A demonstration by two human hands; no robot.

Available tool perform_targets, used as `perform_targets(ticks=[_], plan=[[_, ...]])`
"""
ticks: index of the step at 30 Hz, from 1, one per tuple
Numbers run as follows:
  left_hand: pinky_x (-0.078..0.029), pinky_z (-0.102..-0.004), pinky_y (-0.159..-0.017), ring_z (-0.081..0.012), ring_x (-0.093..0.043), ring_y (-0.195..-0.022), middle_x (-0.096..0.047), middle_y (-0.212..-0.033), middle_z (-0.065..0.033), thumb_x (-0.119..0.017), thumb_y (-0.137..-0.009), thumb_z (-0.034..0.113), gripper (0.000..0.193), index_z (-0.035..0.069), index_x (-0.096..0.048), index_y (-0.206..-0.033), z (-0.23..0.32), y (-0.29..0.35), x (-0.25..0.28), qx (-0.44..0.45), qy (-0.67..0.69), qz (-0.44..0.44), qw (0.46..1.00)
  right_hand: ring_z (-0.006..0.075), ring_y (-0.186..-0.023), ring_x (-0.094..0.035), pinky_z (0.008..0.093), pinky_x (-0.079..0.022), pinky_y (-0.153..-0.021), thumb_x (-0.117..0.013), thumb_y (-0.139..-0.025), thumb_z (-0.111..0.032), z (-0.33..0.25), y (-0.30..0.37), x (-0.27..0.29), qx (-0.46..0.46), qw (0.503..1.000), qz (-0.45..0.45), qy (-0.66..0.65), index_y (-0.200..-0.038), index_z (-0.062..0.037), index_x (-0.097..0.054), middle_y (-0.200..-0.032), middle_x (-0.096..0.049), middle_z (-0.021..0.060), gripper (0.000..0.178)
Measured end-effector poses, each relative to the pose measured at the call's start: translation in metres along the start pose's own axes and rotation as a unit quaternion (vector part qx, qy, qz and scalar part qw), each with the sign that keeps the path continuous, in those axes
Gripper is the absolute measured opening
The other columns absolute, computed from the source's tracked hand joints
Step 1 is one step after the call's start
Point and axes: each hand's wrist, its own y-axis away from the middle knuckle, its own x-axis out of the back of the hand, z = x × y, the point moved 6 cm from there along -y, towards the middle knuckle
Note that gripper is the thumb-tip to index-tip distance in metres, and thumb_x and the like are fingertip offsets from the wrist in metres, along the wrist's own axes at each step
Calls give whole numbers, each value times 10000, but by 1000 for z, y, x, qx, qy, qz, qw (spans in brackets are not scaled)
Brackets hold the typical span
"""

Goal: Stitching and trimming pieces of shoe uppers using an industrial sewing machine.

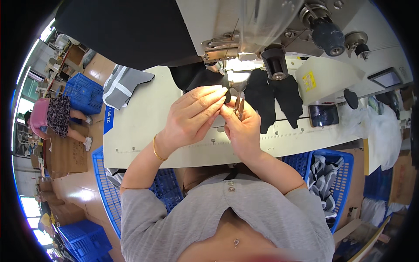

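In front of the sewing machine's needle area, my two hands meet at the fingertips. My left hand (192, 115) is closed, its fingers pressed on the near edge of a black fabric piece (200, 78) that reaches back under the machine head (220, 51). Small metal thread snips (238, 106) are tucked in my right hand (243, 133), blades pointing up and away. Its thumb and index finger come together beside the fabric's edge; whether they also pinch it is hidden. More black cut pieces (260, 100) lie flat on the table just right of the snips.
Grey and white cut pieces (124, 85) lie at the table's left. A phone-like dark device (324, 115) rests at the right of the table (174, 150). Blue baskets (345, 174) with fabric flank my lap. Another person (50, 113) bends over at the far left.
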Motion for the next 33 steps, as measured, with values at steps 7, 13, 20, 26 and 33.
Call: perform_targets(ticks=[7,13,20,26,33], plan=[[-558,-400,-888,-340,-675,-1022,-686,-1103,-183,-675,-777,-10,282,-77,-684,-1051,-4,0,4,1,7,-8,1000,-5,-816,-540,168,-447,-707,-589,-980,-104,-1,0,-5,6,1000,-8,-23,-1141,11,-634,-952,-663,-20,204],[-559,-384,-901,-309,-671,-1044,-687,-1121,-161,-675,-741,-11,328,-50,-679,-1067,-12,-3,3,8,-4,-4,1000,-1,-804,-523,181,-448,-710,-564,-981,-87,-4,-5,-7,-25,999,-16,-14,-1174,14,-631,-942,-655,-25,227],[-555,-375,-897,-286,-669,-1060,-687,-1143,-138,-668,-766,-21,323,-24,-677,-1089,-18,-5,0,22,-26,6,999,22,-884,-547,196,-464,-774,-551,-975,-57,-8,-11,-11,10,1000,-10,-25,-1224,33,-613,-1024,-660,0,272],[-558,-376,-887,-292,-670,-1057,-690,-1132,-141,-665,-752,-25,331,-28,-680,-1082,-21,-5,0,30,-26,13,999,80,-1003,-583,234,-474,-872,-530,-976,-41,-6,-11,-12,9,1000,-11,-24,-1278,46,-584,-1142,-660,64,318],[-566,-385,-870,-319,-671,-1055,-688,-1115,-170,-645,-736,-38,322,-49,-682,-1056,-29,-6,0,26,-27,21,999,139,-1149,-572,285,-451,-999,-489,-980,-12,-9,-11,-21,0,997,-37,-73,-1370,70,-487,-1279,-610,128,398]])
